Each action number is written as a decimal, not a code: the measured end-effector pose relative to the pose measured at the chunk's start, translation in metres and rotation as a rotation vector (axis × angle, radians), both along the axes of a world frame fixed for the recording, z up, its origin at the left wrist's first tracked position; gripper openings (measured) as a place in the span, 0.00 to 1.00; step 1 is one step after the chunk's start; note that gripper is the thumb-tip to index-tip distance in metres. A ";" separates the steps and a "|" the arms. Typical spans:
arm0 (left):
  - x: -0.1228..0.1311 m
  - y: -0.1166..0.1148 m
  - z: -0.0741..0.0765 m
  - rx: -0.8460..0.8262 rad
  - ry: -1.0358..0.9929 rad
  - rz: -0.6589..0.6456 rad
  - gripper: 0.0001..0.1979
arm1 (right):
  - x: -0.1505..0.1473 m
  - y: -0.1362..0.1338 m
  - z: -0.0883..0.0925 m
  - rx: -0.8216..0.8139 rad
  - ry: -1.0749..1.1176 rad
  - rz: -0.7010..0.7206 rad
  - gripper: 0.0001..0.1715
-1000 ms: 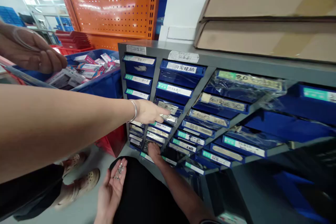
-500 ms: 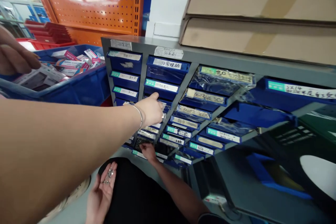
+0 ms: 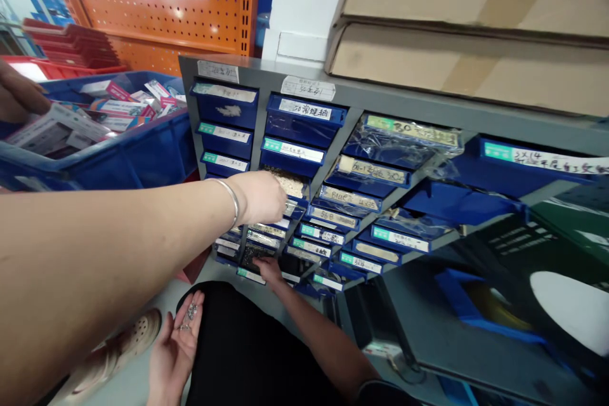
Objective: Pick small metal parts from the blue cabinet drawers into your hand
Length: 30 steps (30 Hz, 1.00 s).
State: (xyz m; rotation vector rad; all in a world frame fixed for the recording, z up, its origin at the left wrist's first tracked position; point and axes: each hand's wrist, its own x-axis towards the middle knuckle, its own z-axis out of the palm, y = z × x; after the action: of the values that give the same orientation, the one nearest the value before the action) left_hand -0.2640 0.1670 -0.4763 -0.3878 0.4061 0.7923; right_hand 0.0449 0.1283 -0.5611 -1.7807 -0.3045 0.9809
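My left hand (image 3: 178, 339) lies palm up at the lower left, fingers stretched out, cupping several small shiny metal screws (image 3: 190, 314). Low in the cabinet, my right hand (image 3: 269, 269) reaches into a blue drawer (image 3: 250, 275) of tiny dark parts. Its fingers look bent together at the tips; what they hold, if anything, is hidden. Above, a co-worker's hand (image 3: 264, 196) with a bracelet (image 3: 231, 200) is closed at the front of a pulled-out drawer holding pale small parts (image 3: 291, 185). A second hand (image 3: 21, 92) touches boxes at the far left.
The grey cabinet (image 3: 399, 104) carries several labelled blue drawers and cardboard boxes (image 3: 451, 66). At the left stands a blue bin (image 3: 137, 162) of small cartons. The co-worker's forearm crosses the view. A clog-style shoe (image 3: 140, 333) rests on the floor.
The co-worker's braceleted hand has drawn a drawer outward, exposing pale parts inside. The hand over the bin has shifted left. My right hand remains at the low drawer, and my left keeps the screws.
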 end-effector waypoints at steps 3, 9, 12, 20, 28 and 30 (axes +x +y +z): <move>0.003 -0.003 0.014 0.023 0.063 0.006 0.27 | -0.002 -0.004 0.009 0.131 0.261 -0.047 0.26; -0.002 -0.001 0.013 0.429 0.213 -0.078 0.27 | -0.009 -0.010 0.032 0.470 0.609 -0.160 0.19; -0.006 0.006 -0.005 0.513 0.035 -0.125 0.28 | -0.019 -0.006 0.042 0.550 0.745 -0.217 0.15; -0.016 0.015 -0.034 0.467 -0.223 -0.145 0.33 | -0.050 -0.019 0.085 0.715 0.977 -0.018 0.28; -0.020 0.012 -0.029 0.478 -0.189 -0.121 0.32 | -0.058 -0.023 0.092 0.827 1.029 0.125 0.32; -0.021 0.011 -0.029 0.467 -0.173 -0.104 0.31 | -0.060 -0.023 0.092 0.829 1.027 0.136 0.32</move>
State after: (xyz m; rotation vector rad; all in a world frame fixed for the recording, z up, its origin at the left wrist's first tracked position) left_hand -0.2847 0.1782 -0.5051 0.0026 0.0713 0.7197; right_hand -0.0146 0.1052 -0.4695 -0.4027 -0.1275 1.4530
